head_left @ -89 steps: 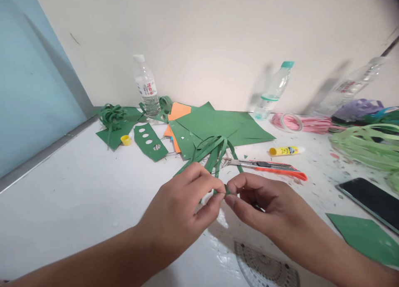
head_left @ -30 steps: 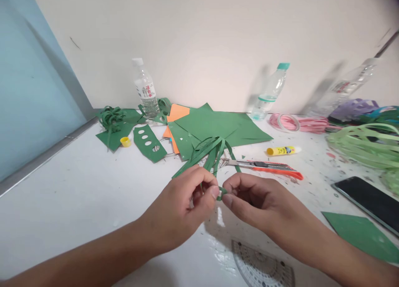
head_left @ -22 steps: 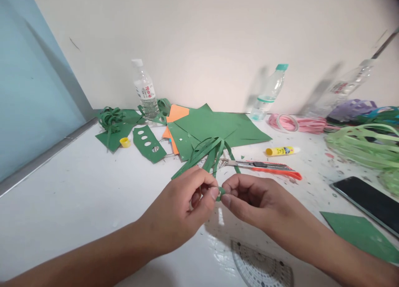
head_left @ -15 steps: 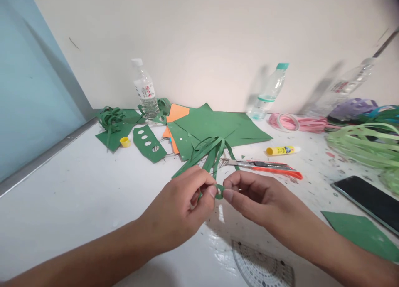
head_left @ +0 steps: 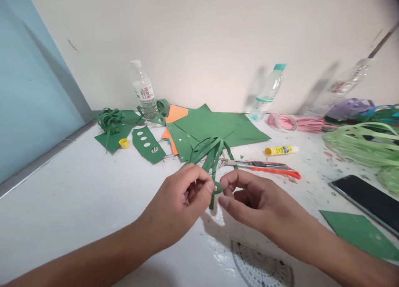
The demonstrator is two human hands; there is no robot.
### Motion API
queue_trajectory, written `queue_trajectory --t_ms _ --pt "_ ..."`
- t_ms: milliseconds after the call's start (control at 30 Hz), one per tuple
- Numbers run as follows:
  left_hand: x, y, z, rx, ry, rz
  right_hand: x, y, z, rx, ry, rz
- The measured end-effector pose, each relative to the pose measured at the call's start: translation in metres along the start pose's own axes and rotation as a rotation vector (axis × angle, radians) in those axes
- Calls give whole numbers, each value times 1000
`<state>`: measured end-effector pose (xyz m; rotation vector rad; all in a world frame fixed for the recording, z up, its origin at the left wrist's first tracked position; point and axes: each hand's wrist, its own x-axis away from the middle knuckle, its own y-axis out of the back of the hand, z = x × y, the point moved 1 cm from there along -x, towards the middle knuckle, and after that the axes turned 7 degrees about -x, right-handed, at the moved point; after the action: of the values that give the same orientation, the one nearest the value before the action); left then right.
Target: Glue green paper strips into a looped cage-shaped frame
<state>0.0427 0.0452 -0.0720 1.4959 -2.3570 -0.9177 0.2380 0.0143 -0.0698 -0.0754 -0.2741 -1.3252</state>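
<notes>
My left hand (head_left: 185, 197) is closed, its thumb and forefinger pinching a narrow green paper strip (head_left: 217, 188) that curls into a small loop. One short end of the strip points down below the fingertips. Just right of the loop is my right hand (head_left: 254, 197), thumb and forefinger slightly apart with nothing visible gripped between them. Behind both hands, a bunch of green paper strips (head_left: 212, 148) fans out over green paper sheets (head_left: 218, 125). Whether the looped strip belongs to that bunch I cannot tell.
A utility knife (head_left: 268, 165) and orange-handled scissors (head_left: 291, 173) lie behind my right hand, near a glue stick (head_left: 280, 150). A protractor (head_left: 263, 264) is in front, a phone (head_left: 366, 199) at right. Bottles (head_left: 145, 94) stand along the wall. A yellow cap (head_left: 124, 143) sits at left.
My right thumb and forefinger have parted and come off the green loop. The loop has shifted, and a short strip end now shows below it. My left hand keeps its pinch.
</notes>
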Motion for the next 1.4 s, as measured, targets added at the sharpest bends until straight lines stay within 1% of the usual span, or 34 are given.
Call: queue_trajectory --t_ms 200,333,400,567,633,700,833,900,967,1033,1133,1233,1333,1400 --pt "1 -1 2 15 32 13 -1 2 -2 12 11 25" --pt "1 -1 2 1 24 15 -2 4 -1 5 3 7" --pt "1 -1 2 6 28 18 -2 4 -1 22 15 2" --pt "0 -1 2 -8 43 22 -3 3 -3 70 43 34" --pt "0 -1 2 -17 45 25 -3 4 -3 89 40 16" --pt "0 0 1 -22 50 21 -5 5 -2 105 61 -10" --pt "-1 1 0 -29 69 10 -8 9 3 163 150 -34" --pt "-1 2 -1 -33 70 -5 -10 11 4 185 156 -40" --pt "-2 5 -3 -41 53 -36 -12 13 6 166 155 -67" --pt "-2 10 -5 -67 22 -70 -15 17 7 124 169 -123" --pt "-2 16 -8 -134 -28 -79 -19 24 10 105 210 -195" --pt "-2 17 -12 -170 -58 -28 -21 30 13 140 255 -249" --pt "-2 16 -17 -206 -87 51 -21 35 16 188 312 -308" --pt "1 18 -20 -245 -101 103 -21 39 17 215 347 -343"
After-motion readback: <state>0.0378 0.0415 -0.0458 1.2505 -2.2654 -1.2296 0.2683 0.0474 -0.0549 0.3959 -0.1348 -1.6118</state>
